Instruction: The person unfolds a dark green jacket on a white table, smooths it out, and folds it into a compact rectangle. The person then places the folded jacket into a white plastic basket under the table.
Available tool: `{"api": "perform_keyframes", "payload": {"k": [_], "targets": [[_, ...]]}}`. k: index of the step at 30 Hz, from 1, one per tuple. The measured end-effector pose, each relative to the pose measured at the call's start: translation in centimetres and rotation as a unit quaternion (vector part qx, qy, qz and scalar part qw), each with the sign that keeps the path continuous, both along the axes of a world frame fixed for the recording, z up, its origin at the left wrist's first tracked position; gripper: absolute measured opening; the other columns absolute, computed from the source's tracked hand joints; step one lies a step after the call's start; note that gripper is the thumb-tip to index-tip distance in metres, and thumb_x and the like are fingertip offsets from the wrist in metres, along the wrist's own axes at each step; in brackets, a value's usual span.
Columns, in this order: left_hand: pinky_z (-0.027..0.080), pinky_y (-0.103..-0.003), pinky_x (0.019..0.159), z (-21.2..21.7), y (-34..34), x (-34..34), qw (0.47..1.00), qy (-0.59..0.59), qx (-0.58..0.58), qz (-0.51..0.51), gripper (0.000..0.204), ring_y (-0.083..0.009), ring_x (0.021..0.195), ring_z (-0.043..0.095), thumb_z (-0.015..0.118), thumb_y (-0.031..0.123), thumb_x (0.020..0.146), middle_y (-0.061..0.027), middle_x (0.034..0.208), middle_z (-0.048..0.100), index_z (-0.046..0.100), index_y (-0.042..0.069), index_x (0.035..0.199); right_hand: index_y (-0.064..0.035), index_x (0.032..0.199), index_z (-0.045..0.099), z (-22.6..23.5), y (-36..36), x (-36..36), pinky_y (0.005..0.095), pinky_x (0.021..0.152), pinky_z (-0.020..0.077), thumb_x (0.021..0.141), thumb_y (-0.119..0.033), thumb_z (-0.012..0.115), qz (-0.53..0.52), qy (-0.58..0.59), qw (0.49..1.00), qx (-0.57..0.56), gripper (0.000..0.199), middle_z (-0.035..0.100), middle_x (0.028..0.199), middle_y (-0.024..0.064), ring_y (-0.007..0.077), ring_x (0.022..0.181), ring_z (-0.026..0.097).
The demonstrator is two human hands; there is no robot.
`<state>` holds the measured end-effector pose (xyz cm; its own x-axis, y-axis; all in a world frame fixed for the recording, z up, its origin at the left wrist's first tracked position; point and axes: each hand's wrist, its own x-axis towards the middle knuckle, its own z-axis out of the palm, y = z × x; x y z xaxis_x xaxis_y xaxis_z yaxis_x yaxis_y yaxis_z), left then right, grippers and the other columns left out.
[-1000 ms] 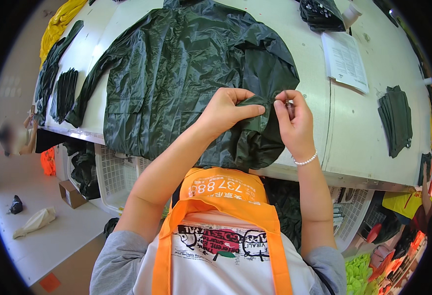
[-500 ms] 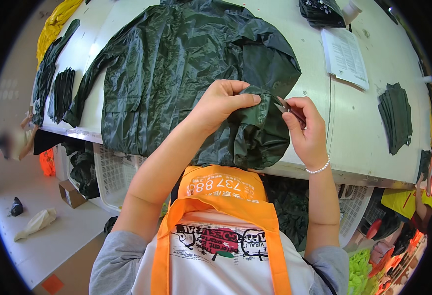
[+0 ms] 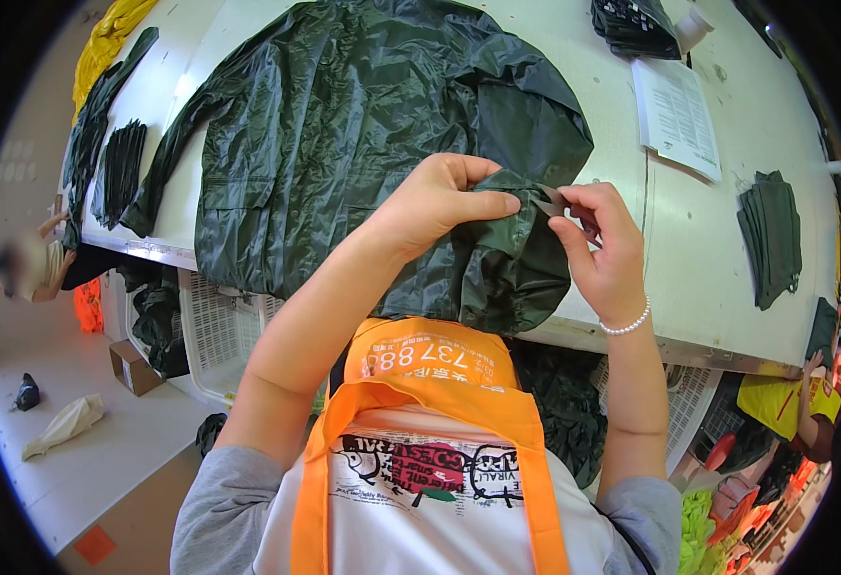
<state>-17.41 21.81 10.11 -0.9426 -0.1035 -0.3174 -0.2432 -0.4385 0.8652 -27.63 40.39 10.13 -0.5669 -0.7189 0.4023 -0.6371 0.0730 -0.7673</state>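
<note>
A shiny dark green rain jacket (image 3: 344,144) lies spread on the table in front of me, its lower edge hanging over the near side. My left hand (image 3: 449,206) pinches a gathered fold of the jacket between thumb and fingers, near its right side. In my right hand (image 3: 598,235), which wears a pearl bracelet, are small thread snips (image 3: 553,203). Their pointed blades meet the edge of the pinched fold. Whether the blades touch a thread is too small to tell.
Stacked dark green fabric pieces (image 3: 770,240) lie at the right, beside a printed sheet (image 3: 677,120). More dark strips (image 3: 119,177) and yellow fabric (image 3: 109,43) are at the left. White baskets (image 3: 215,335) stand under the table edge (image 3: 670,347). Another person (image 3: 33,264) is at the far left.
The snips' blades have come up against the fold edge in my left hand; before, they were slightly apart from it. The left hand keeps its pinch.
</note>
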Motion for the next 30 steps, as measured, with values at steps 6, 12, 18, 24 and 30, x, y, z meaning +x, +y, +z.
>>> {"api": "perform_keyframes", "payload": {"k": [6,12,18,24,30], "targets": [[0.052,-0.023,0.073,0.1,-0.1,-0.3,1.0,0.019,0.002,-0.005,0.018,-0.0088,0.074,0.064,0.068,0.005,0.08,-0.0057,0.087,0.069,0.065,-0.004,0.095,-0.0005,0.095,0.058,-0.1,1.2,0.6,0.0216,0.06,0.0482,0.084,-0.011,0.069,0.011,-0.069,0.998,0.003,0.019,0.058,0.082,0.0064,0.0126,0.069,0.057],[0.052,-0.023,0.073,0.1,0.2,-0.5,1.0,0.009,-0.025,0.007,0.019,-0.0087,0.075,0.064,0.068,0.005,0.08,-0.0059,0.087,0.069,0.065,-0.004,0.096,-0.0003,0.095,0.058,0.0,0.8,0.7,0.0237,0.061,0.0521,0.084,-0.012,0.069,-0.025,-0.051,0.998,0.002,0.019,0.06,0.084,0.0071,0.0146,0.071,0.062],[0.051,-0.022,0.074,0.0,0.6,-0.7,1.0,-0.001,-0.02,-0.006,0.02,-0.0077,0.076,0.063,0.069,0.006,0.079,-0.0054,0.088,0.068,0.065,-0.004,0.097,-0.0017,0.093,0.059,-0.1,0.3,0.5,0.0248,0.058,0.0519,0.081,-0.014,0.071,-0.045,0.051,0.998,-0.008,0.021,0.06,0.082,0.008,0.0185,0.067,0.062],[0.05,-0.021,0.074,-0.2,0.6,-0.7,0.999,-0.004,-0.027,-0.02,0.02,-0.0073,0.076,0.063,0.068,0.006,0.08,-0.0051,0.088,0.068,0.065,-0.004,0.097,-0.0031,0.091,0.059,-0.4,0.0,-0.3,0.026,0.052,0.0477,0.078,-0.014,0.073,-0.036,0.142,0.989,-0.005,0.022,0.06,0.078,0.0072,0.0199,0.061,0.059],[0.05,-0.022,0.074,-0.1,0.6,-0.6,1.0,0.0,0.0,-0.007,0.021,-0.007,0.077,0.063,0.069,0.006,0.079,-0.0044,0.088,0.068,0.064,-0.004,0.097,-0.0026,0.092,0.059,-0.4,0.2,-0.3,0.0255,0.056,0.0493,0.078,-0.01,0.072,-0.027,0.073,0.997,-0.015,0.021,0.059,0.078,0.0074,0.0205,0.064,0.06]]}}
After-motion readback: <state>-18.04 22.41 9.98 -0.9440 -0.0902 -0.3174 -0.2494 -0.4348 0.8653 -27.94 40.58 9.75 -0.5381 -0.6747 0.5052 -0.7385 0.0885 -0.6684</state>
